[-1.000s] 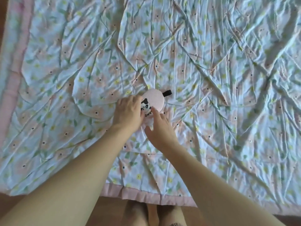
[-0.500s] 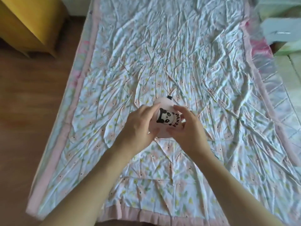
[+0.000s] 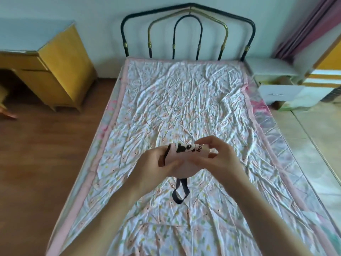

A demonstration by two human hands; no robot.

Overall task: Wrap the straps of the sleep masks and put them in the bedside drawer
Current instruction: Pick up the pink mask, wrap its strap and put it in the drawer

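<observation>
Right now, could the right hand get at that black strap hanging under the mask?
Probably yes. The strap dangles free below the mask with nothing around it, but the right hand is pinching the mask and would have to let go first.

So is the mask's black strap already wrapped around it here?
No, the black strap hangs in a loose loop below the pink mask held by both hands.
</observation>
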